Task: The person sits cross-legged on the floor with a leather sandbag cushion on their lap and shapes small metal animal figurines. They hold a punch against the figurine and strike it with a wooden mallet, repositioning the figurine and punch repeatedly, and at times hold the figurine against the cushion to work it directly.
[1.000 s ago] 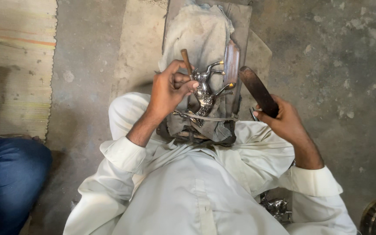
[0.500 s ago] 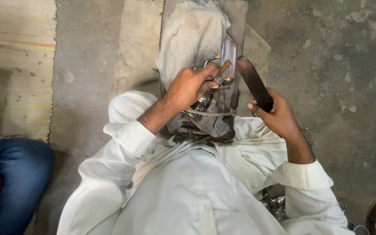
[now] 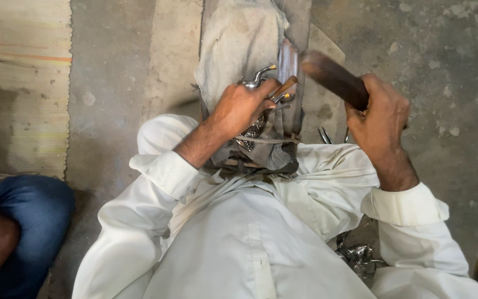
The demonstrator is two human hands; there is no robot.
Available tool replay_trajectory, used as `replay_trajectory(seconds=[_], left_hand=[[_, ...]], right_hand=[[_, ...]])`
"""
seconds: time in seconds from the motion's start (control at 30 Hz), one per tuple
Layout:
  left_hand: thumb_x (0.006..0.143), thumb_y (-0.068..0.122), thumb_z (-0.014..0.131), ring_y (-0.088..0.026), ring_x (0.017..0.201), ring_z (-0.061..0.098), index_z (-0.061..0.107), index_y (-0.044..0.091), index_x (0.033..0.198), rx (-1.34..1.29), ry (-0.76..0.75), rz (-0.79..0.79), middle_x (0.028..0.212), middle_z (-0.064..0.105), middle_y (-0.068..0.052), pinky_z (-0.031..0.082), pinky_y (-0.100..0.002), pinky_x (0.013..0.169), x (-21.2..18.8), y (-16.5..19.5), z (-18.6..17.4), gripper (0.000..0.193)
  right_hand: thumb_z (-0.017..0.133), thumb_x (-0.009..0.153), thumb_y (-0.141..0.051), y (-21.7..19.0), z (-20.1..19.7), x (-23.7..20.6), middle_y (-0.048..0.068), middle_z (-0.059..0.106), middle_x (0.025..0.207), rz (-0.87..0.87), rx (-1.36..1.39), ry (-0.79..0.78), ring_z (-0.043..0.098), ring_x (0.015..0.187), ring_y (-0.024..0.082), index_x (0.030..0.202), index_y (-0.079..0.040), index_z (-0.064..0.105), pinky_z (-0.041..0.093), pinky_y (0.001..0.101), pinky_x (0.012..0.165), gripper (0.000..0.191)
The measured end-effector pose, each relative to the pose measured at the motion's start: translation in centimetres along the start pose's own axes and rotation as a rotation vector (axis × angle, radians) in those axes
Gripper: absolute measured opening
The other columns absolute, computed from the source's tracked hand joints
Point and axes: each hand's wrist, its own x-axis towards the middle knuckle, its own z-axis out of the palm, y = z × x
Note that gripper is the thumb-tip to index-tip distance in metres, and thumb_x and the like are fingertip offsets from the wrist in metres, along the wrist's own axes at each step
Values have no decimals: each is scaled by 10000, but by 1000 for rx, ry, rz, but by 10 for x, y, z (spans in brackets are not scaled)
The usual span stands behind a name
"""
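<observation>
Both hands are closed tight from where I watch: my right hand (image 3: 382, 113) is wrapped round the near end of a dark, flat wooden bat (image 3: 333, 79), raised and blurred at its far tip, and my left hand (image 3: 243, 108) is clamped over a shiny curved metal piece (image 3: 258, 75) together with a short wooden-handled tool (image 3: 283, 87) that pokes out between the fingers. That metal piece sits on a worn grey cloth (image 3: 239, 39) draped over a narrow upright block (image 3: 290, 61) between my knees, just beyond the white sleeves (image 3: 164, 171). My worry is the bat: its far end hangs just beside the left hand, so, as I judge it, a swing that lands slightly inward would catch the knuckles rather than the tool's handle. A glancing blow could also, I think, kick the metal piece sideways off the cloth, since only the fingers pin it and the cloth looks loose and rumpled. Small metal bits (image 3: 355, 257) lie by my right hip on the floor (image 3: 443, 50), and a slipped piece might scatter among them. To the left, another person's knee in blue trousers (image 3: 26, 216) sits near a striped mat (image 3: 20, 83), close enough that anything flying off that way could reach it.
</observation>
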Motion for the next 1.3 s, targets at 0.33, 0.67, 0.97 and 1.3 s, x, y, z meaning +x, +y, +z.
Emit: replay_trajectory(seconds=[0.33, 0.67, 0.97, 1.3], left_hand=[[954, 204, 733, -398, 665, 676, 560, 108, 1204, 2, 11, 9, 681, 676, -145, 505, -515, 583, 1, 2, -3, 319], [953, 194, 736, -386, 627, 671, 571, 100, 1213, -6, -20, -20, 645, 661, -150, 514, -497, 584, 2, 4, -6, 321], [967, 221, 731, -374, 642, 687, 576, 118, 1212, -45, -96, -57, 643, 675, -141, 520, -492, 624, 2, 3, -9, 308], [934, 201, 753, -382, 677, 686, 577, 125, 1219, -21, -28, 56, 719, 706, -134, 515, -493, 612, -1, -4, -5, 344]], right_hand=[[805, 907, -95, 6, -14, 10, 157, 658, 899, 136, 91, -157, 656, 842, 384, 1082, -54, 644, 480, 471, 755, 241], [766, 876, -47, 9, -12, 6, 175, 664, 929, 53, 62, -133, 652, 868, 393, 1038, -26, 639, 480, 459, 787, 207], [779, 887, -23, 6, -12, 5, 165, 663, 901, 23, 51, -127, 660, 841, 380, 1061, -44, 640, 475, 472, 759, 224], [786, 899, -70, 6, -5, -3, 117, 687, 919, 252, 289, -152, 700, 862, 327, 1064, -54, 609, 514, 445, 779, 243]])
